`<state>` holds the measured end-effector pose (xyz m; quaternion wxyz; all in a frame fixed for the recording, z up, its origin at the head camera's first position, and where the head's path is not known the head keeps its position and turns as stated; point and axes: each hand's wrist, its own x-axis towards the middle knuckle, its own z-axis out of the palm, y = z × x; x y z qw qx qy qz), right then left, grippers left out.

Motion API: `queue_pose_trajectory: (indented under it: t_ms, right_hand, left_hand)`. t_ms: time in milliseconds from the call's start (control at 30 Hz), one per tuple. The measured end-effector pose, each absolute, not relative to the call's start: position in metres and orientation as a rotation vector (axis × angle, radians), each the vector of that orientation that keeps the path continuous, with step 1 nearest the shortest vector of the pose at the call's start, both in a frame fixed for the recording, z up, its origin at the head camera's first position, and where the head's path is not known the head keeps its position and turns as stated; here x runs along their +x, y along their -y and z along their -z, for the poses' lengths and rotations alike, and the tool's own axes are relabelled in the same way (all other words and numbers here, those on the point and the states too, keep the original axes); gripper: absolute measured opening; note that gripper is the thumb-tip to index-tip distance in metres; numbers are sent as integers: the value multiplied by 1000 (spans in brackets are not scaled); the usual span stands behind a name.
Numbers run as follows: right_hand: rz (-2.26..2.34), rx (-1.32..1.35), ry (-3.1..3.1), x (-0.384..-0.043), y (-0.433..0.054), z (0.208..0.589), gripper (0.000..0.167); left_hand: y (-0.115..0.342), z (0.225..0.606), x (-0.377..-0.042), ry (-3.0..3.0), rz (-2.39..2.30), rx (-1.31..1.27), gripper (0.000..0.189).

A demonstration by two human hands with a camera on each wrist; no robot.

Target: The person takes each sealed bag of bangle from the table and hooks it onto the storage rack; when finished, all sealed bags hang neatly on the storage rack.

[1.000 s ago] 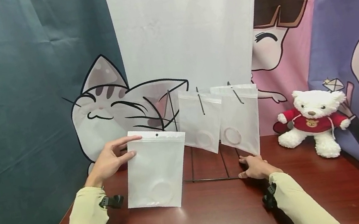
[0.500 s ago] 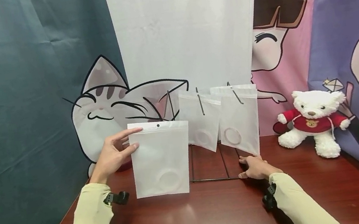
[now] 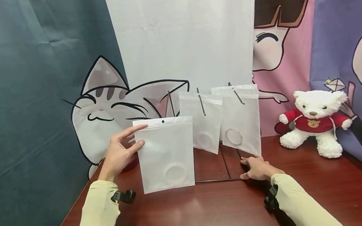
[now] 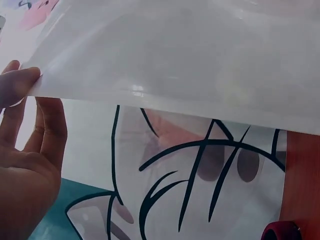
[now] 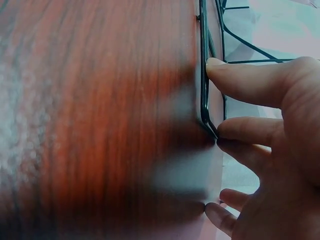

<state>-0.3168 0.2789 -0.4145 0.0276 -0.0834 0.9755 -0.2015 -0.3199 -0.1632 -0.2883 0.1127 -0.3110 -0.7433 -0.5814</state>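
My left hand [image 3: 118, 153] pinches a white zip bag [image 3: 162, 151] by its upper left edge, thumb in front. The bag hangs upright, with a small punched hole at its top and a ring shape showing through low down. Just behind it rises the leftmost hook [image 3: 170, 102] of a black wire rack [image 3: 213, 180]. My right hand [image 3: 259, 168] holds the rack's front right corner, thumb and fingertips on the wire [image 5: 204, 85]. Two more hooks carry similar bags: one bag [image 3: 200, 119] in the middle, and several [image 3: 243, 121] at the right.
A white teddy bear [image 3: 318, 119] in a red top sits on the right of the brown table [image 3: 198, 221]. Printed curtains [image 3: 185, 29] hang behind and on both sides. A dark red round object [image 4: 281, 232] stands behind the left hand.
My left hand has lifted the zip bag and carried it right, closer to the rack's left hook. The bag hangs straighter now. My right hand has stayed on the rack corner.
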Motion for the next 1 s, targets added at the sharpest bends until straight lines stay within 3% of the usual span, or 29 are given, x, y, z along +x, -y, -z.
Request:
queue_pose_trajectory:
  t_ms: [1000]
  right_hand:
    - [638, -259, -3005, -318, -280, 417, 68]
  left_hand:
    - [153, 292, -322, 2101, 1750, -860, 46]
